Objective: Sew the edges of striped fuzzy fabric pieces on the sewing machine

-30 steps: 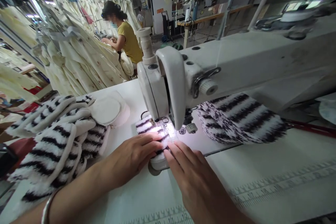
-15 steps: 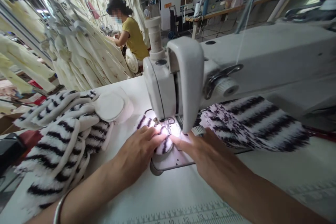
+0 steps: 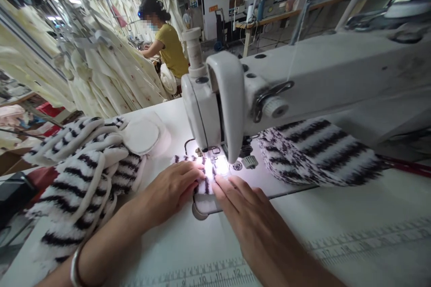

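left hand [image 3: 170, 193] | right hand [image 3: 252, 219] | both flat on striped fuzzy fabric [image 3: 206, 184] | beneath white sewing machine [image 3: 198, 112]

A fuzzy white fabric piece [image 3: 206, 184] with black stripes is lying flat beneath the presser foot [image 3: 213, 154] of the sewing machine [image 3: 201, 112], showing between the left hand [image 3: 171, 193] and right hand [image 3: 249, 215], both pressing on it.

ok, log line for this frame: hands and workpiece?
left hand: flat on black-and-white striped fuzzy fabric | right hand: flat on same fabric | white industrial sewing machine: needle area lit
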A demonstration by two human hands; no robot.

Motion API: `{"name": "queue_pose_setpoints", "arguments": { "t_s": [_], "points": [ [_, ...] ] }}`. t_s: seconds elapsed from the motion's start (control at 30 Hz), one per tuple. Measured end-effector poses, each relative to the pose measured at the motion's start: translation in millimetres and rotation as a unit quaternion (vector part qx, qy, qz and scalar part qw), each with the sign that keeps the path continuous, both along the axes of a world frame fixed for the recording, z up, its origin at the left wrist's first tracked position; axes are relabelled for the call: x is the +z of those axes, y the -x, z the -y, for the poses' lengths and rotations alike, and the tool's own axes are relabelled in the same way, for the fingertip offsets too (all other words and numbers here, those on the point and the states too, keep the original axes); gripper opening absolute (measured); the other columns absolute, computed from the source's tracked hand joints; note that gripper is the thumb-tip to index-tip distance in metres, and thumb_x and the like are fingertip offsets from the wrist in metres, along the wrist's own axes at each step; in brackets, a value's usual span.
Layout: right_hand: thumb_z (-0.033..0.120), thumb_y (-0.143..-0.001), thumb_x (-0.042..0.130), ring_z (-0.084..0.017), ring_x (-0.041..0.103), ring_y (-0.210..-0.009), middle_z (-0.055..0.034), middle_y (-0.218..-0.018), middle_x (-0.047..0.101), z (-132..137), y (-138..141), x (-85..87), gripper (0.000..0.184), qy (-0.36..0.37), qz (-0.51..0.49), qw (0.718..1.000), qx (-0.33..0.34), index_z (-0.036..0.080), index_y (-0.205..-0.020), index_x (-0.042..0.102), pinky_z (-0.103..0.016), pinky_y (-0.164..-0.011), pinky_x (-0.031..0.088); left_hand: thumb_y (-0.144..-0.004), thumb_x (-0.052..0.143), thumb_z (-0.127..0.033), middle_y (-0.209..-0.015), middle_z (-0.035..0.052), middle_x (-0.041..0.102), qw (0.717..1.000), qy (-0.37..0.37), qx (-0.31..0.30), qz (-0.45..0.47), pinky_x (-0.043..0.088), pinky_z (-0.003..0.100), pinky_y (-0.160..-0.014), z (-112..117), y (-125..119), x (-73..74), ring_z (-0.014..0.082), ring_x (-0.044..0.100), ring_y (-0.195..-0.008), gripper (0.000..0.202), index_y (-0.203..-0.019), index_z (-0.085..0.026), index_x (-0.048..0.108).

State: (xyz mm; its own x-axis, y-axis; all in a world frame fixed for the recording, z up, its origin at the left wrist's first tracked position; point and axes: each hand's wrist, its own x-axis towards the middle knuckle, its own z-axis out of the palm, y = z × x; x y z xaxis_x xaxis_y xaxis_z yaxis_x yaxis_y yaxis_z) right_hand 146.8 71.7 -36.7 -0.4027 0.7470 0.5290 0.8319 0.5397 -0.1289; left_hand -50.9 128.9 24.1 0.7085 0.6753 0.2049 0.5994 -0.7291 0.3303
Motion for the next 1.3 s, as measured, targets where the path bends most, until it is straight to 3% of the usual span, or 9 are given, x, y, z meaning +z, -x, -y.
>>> {"name": "queue_pose_setpoints", "arguments": {
  "t_s": [0.17, 0.33, 0.47, 0.57, 0.77, 0.93, 1.03, 1.17, 1.3],
  "points": [
    [0.007, -0.086, 0.033, -0.023, 0.050, -0.116, -0.0035, -0.129, 0.058, -17.8, -17.8, 7.0, 0.048, 0.029, 0.056, 0.996, 0.067, 0.018, -0.125, 0.057, -0.039, -0.082, 0.050, -0.092, 0.045, -0.011, -0.106, 0.0093, 0.062, 0.999, -0.025, 0.023, 0.010, 0.054, 0.036, -0.079, 6.8, -2.8, -3.0, 0.0197, 0.060, -0.094, 0.019, -0.108, -0.017, 0.055],
    [0.001, -0.084, 0.029, -0.026, 0.047, -0.120, -0.0086, -0.129, 0.058, -10.6, -5.8, -2.9, 0.051, -0.001, 0.039, 0.999, 0.037, 0.010, -0.126, 0.056, -0.042, -0.092, 0.048, -0.091, 0.050, -0.015, -0.099, 0.0097, 0.060, 0.998, -0.041, 0.037, 0.001, 0.055, 0.037, -0.072, 7.1, -8.3, -1.5, 0.0213, 0.059, -0.088, 0.020, -0.109, -0.015, 0.056],
    [0.003, -0.083, 0.034, -0.026, 0.041, -0.127, -0.0075, -0.139, 0.050, 5.3, -1.5, -12.5, 0.052, -0.019, 0.054, 0.998, 0.039, 0.014, -0.130, 0.053, -0.044, -0.097, 0.044, -0.091, 0.043, -0.008, -0.111, 0.0118, 0.059, 1.000, -0.023, -0.013, 0.006, 0.054, 0.038, -0.085, 2.1, -0.9, 1.9, 0.0202, 0.058, -0.100, 0.028, -0.117, -0.015, 0.053],
    [0.003, -0.082, 0.037, -0.026, 0.040, -0.127, -0.0066, -0.138, 0.050, 2.4, -7.0, -5.7, 0.050, -0.028, 0.055, 0.997, 0.053, 0.017, -0.126, 0.056, -0.044, -0.097, 0.044, -0.091, 0.042, -0.006, -0.122, 0.0125, 0.058, 0.999, 0.004, -0.042, 0.003, 0.051, 0.036, -0.096, 2.6, 8.2, 3.5, 0.0191, 0.055, -0.114, 0.036, -0.125, -0.016, 0.048],
    [0.005, -0.084, 0.042, -0.023, 0.054, -0.103, -0.0067, -0.114, 0.062, -31.4, -17.4, 21.7, 0.038, 0.079, 0.040, 0.993, 0.076, 0.019, -0.114, 0.062, -0.036, -0.075, 0.050, -0.089, 0.048, -0.009, -0.115, 0.0127, 0.057, 0.999, -0.024, 0.025, 0.017, 0.055, 0.039, -0.086, 19.2, -0.3, -5.8, 0.0215, 0.057, -0.105, 0.026, -0.113, -0.016, 0.054],
    [-0.006, -0.074, 0.038, -0.022, 0.054, -0.103, -0.0068, -0.106, 0.061, -42.5, -27.0, 25.6, 0.057, 0.062, 0.041, 0.995, 0.061, 0.025, -0.116, 0.062, -0.036, -0.080, 0.048, -0.087, 0.049, -0.012, -0.106, 0.0136, 0.055, 0.990, -0.074, 0.118, 0.003, 0.055, 0.046, -0.074, 31.8, -22.3, -16.5, 0.0269, 0.055, -0.096, 0.024, -0.110, -0.015, 0.054],
    [-0.010, -0.068, 0.034, -0.025, 0.051, -0.108, -0.0109, -0.116, 0.058, -34.9, -34.2, 25.3, 0.060, 0.048, 0.035, 0.997, 0.046, 0.021, -0.112, 0.063, -0.041, -0.084, 0.047, -0.088, 0.047, -0.010, -0.110, 0.0144, 0.053, 0.989, -0.074, 0.130, -0.001, 0.054, 0.046, -0.075, 33.6, -28.5, -12.8, 0.0273, 0.053, -0.100, 0.024, -0.110, -0.015, 0.054],
    [-0.008, -0.074, 0.030, -0.024, 0.048, -0.115, -0.0122, -0.122, 0.054, -11.9, -44.3, 17.0, 0.058, 0.027, -0.015, 0.999, 0.042, 0.017, -0.119, 0.057, -0.040, -0.089, 0.047, -0.091, 0.047, -0.009, -0.109, 0.0084, 0.059, 0.998, -0.015, 0.050, 0.026, 0.053, 0.037, -0.085, 32.6, -26.5, -6.0, 0.0197, 0.057, -0.101, 0.021, -0.108, -0.018, 0.054],
    [-0.006, -0.077, 0.030, -0.022, 0.048, -0.118, -0.0097, -0.127, 0.053, 10.0, -51.2, 5.2, 0.059, 0.047, -0.024, 0.999, -0.006, 0.022, -0.122, 0.056, -0.037, -0.086, 0.047, -0.091, 0.054, -0.016, -0.107, 0.0084, 0.062, 0.998, -0.039, 0.031, 0.025, 0.053, 0.036, -0.083, 33.8, -22.4, -7.8, 0.0202, 0.059, -0.100, 0.013, -0.103, -0.017, 0.055]
  ]
}}
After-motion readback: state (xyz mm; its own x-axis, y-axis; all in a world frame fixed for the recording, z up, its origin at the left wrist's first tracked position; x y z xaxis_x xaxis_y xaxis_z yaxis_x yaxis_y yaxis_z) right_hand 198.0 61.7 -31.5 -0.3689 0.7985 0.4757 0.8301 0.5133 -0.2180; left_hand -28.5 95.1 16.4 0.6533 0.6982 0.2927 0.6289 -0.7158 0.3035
